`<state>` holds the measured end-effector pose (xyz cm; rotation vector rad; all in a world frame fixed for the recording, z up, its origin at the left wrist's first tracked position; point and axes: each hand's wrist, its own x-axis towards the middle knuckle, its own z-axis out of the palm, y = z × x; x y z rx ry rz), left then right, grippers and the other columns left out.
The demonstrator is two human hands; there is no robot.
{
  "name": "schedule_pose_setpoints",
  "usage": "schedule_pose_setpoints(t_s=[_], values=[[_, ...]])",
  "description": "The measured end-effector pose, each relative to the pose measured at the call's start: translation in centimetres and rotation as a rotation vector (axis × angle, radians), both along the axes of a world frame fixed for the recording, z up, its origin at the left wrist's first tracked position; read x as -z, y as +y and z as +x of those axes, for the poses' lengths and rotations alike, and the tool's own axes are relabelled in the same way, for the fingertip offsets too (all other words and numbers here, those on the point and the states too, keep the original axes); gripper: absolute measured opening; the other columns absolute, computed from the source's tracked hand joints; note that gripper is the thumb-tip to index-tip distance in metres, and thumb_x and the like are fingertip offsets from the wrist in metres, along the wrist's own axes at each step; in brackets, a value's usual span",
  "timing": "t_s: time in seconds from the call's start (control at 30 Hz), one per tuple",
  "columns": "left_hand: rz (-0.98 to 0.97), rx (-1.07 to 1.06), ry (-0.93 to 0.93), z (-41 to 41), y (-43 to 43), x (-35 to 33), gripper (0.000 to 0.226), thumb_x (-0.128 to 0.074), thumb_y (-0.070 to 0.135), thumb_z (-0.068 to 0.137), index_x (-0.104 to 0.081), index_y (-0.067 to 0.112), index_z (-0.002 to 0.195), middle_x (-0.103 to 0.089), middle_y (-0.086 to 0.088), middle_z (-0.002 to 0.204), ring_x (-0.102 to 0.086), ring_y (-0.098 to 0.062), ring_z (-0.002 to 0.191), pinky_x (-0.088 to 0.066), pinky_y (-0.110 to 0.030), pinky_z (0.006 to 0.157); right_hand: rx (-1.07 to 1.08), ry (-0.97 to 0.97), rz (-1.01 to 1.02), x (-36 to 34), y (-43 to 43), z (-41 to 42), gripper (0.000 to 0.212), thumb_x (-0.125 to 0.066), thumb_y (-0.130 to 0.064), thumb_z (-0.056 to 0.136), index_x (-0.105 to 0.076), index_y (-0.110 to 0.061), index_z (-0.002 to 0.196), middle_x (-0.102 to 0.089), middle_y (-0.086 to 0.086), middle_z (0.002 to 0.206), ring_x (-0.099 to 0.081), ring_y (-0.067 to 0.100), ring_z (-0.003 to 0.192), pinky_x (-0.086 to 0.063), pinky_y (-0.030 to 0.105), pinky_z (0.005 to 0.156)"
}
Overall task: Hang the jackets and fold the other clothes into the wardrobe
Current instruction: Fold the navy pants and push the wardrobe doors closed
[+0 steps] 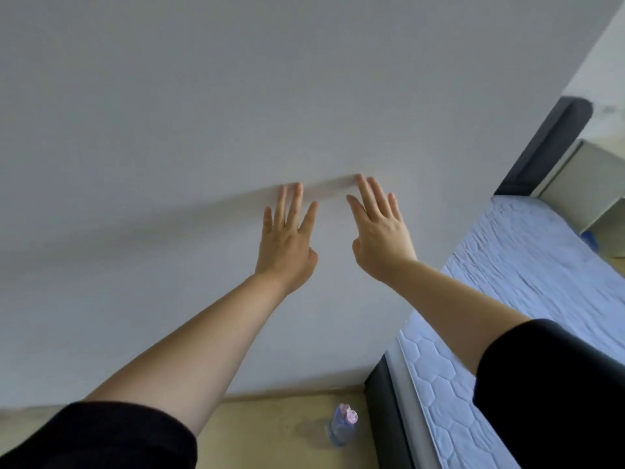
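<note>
Both arms are reaching toward the white wall: left hand and right hand, fingers straight and spread, holding nothing. I'm seeing no clothes or wardrobe; the bed is running off-frame.

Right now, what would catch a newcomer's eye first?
Two bare hands, the left hand and right hand, stretch out side by side with fingers straight toward a plain white wall. At right lies a bed with a pale blue quilted mattress; a small bottle stands on the floor below.
</note>
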<state>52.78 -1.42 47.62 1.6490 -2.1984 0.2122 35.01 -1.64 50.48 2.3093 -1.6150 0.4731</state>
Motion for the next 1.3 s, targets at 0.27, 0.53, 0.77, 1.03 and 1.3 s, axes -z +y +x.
schedule_pose_setpoints(t_s=[0.27, 0.53, 0.77, 1.03, 1.3], values=[[0.006, -0.173, 0.157, -9.5, 0.2, 8.9, 0.087, -0.063, 0.009, 0.079, -0.016, 0.011, 0.152, 0.002, -0.014, 0.16, 0.004, -0.031, 0.147, -0.003, -0.05, 0.115, -0.296, 0.121, -0.045, 10.0, -2.5, -7.5, 0.07, -0.042, -0.009, 0.07, -0.04, 0.0, 0.14, -0.022, 0.018, 0.156, -0.017, 0.031, 0.146, -0.012, 0.051, 0.115], [0.104, -0.178, 0.109, -13.9, 1.0, 21.2, 0.084, -0.056, 0.013, 0.085, -0.006, 0.014, 0.153, 0.005, -0.007, 0.161, 0.013, -0.024, 0.147, 0.005, -0.045, 0.116, -0.309, 0.082, -0.079, 21.8, -3.0, -12.2, 0.07, -0.046, -0.004, 0.068, -0.04, -0.001, 0.138, -0.023, 0.019, 0.155, -0.018, 0.033, 0.145, -0.011, 0.051, 0.115], [0.173, -0.181, 0.189, -17.5, 1.4, 35.5, 0.081, -0.053, 0.014, 0.087, -0.006, 0.016, 0.153, 0.008, 0.001, 0.161, 0.012, -0.022, 0.147, 0.0, -0.046, 0.117, -0.246, 0.054, -0.054, 37.2, -2.2, -15.7, 0.075, -0.061, 0.001, 0.06, -0.046, 0.0, 0.134, -0.029, 0.021, 0.152, -0.024, 0.035, 0.143, -0.016, 0.053, 0.113], [0.196, -0.172, 0.182, -22.2, 2.0, 47.4, 0.08, -0.051, 0.017, 0.091, -0.001, 0.019, 0.153, 0.012, 0.0, 0.161, 0.012, -0.022, 0.147, -0.002, -0.047, 0.117, -0.212, 0.021, 0.01, 49.3, -1.7, -19.8, 0.07, -0.059, 0.001, 0.063, -0.048, -0.001, 0.132, -0.027, 0.021, 0.153, -0.023, 0.037, 0.143, -0.013, 0.05, 0.113], [0.291, -0.248, 0.261, -32.8, 6.7, 53.0, 0.08, -0.052, 0.018, 0.089, -0.003, 0.02, 0.153, 0.006, 0.001, 0.161, 0.004, -0.022, 0.148, -0.007, -0.047, 0.117, -0.108, 0.005, 0.2, 53.6, 2.4, -29.8, 0.067, -0.049, -0.005, 0.079, -0.031, -0.007, 0.143, -0.007, 0.013, 0.16, -0.003, 0.027, 0.148, -0.003, 0.045, 0.118]])
